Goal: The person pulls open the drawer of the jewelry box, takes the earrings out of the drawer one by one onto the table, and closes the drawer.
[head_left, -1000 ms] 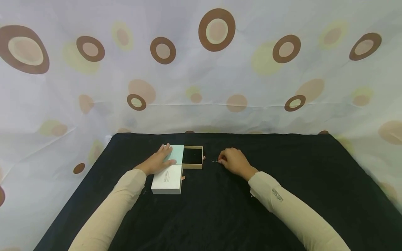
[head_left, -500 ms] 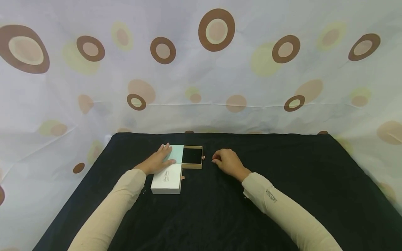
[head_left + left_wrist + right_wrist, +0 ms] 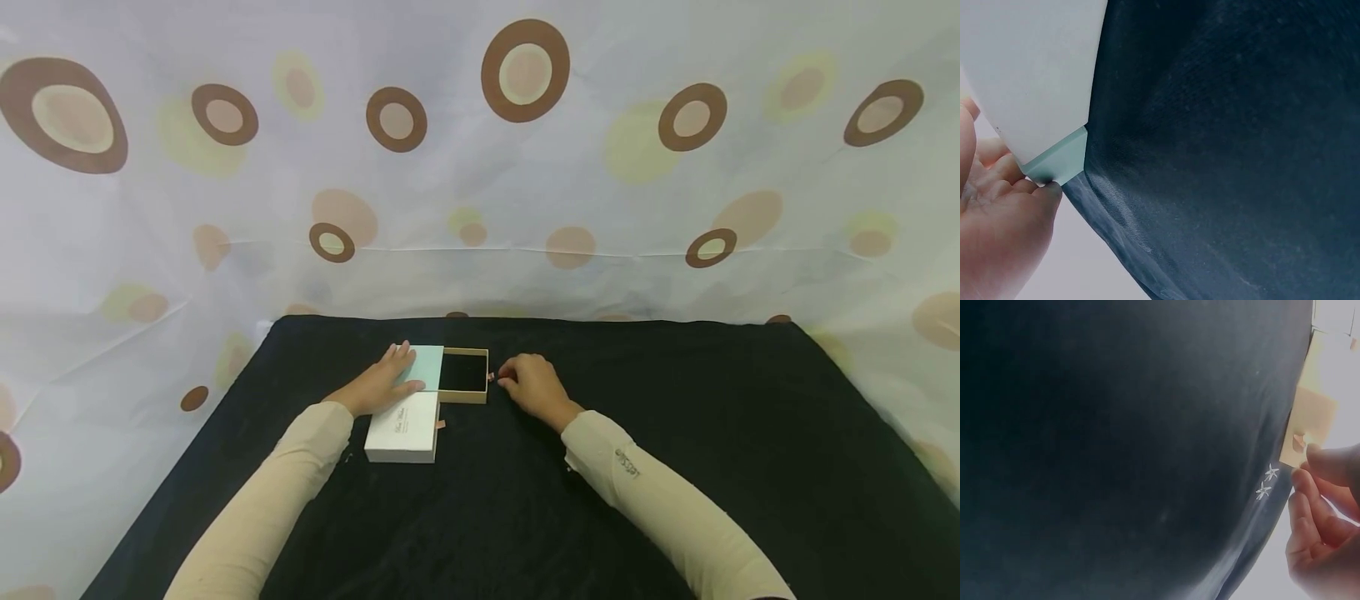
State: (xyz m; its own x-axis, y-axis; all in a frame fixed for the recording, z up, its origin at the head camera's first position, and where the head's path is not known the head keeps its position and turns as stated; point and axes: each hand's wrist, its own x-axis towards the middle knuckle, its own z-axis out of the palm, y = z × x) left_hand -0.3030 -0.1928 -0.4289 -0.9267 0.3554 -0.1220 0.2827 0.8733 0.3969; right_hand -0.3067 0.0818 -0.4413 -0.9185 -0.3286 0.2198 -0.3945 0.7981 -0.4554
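Observation:
My left hand [image 3: 377,386] lies spread over a pale teal box sleeve [image 3: 427,368], fingers fairly straight. In the left wrist view a fingertip meets the teal corner [image 3: 1059,159]. A tan drawer [image 3: 465,397] with a black lining sticks out of the sleeve's right side. My right hand [image 3: 536,386] is just right of the drawer's ribbon tab [image 3: 491,377]. Its loosely bent fingers show nothing held, and whether they touch the tab I cannot tell. Two silver starfish-shaped pieces [image 3: 1267,481] lie beside the fingertips in the right wrist view; the head view does not show them.
A white box [image 3: 402,429] with printed text and an orange tab stands against the teal sleeve's near side, partly under my left hand. Black cloth [image 3: 480,517] covers the table. A white curtain [image 3: 465,183] with brown circles hangs behind.
My right hand has moved left toward the drawer's tab. The silver pieces seen to its left a second ago are now hidden in the head view. My left hand stays on the sleeve.

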